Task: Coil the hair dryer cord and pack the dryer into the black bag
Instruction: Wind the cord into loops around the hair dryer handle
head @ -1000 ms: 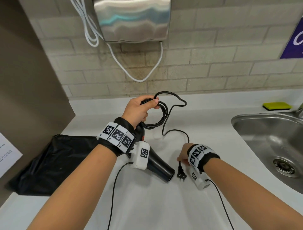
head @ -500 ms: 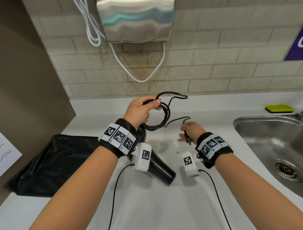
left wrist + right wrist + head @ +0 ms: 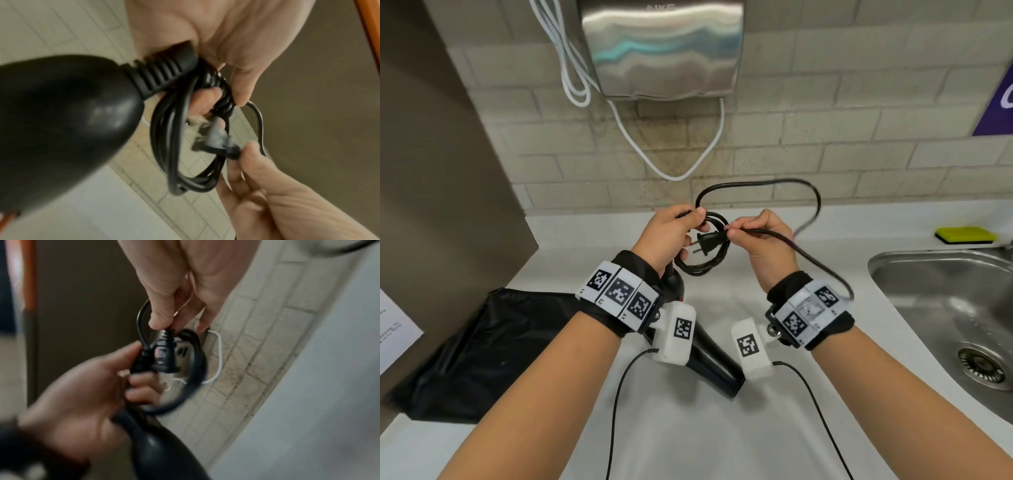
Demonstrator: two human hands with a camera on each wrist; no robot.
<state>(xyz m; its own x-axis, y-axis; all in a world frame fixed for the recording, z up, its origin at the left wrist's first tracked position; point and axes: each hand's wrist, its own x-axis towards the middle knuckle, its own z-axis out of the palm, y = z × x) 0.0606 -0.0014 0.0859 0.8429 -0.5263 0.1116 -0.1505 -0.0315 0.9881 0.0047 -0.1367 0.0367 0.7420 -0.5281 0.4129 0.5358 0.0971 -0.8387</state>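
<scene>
Right up close, two forearms w/ marker wristbands reach over the white counter point(image 3: 688, 445). The hair dryer point(image 3: 709, 359) hangs just above the counter, nozzle toward the camera, handle end up in the left hand point(image 3: 667, 236). That hand is clenched around the coiled cord point(image 3: 702, 263) where it leaves the dryer's ribbed collar; several loops bunch under thumb & fingers, the rest of the coil dangling below. The right hand point(image 3: 767, 246), just right of the dryer's coil, pinches the cord right behind the plug point(image 3: 707, 241) betw. thumb and fingertip; the plug sits inside the coil ring, prongs pointing left. One loose loop of cord arcs up behind both hands, then runs down past the right wrist.

Left of the dryer, the black bag point(image 3: 482, 349) lies flat on the counter against the brown side wall. Well right of the dryer, a steel sink point(image 3: 945, 308), w/ a yellow sponge point(image 3: 965, 234) on the ledge behind it. Beyond the dryer, on the tiled wall, a metal hand dryer point(image 3: 664, 44) w/ white cable point(image 3: 671, 171) drooping beneath.
</scene>
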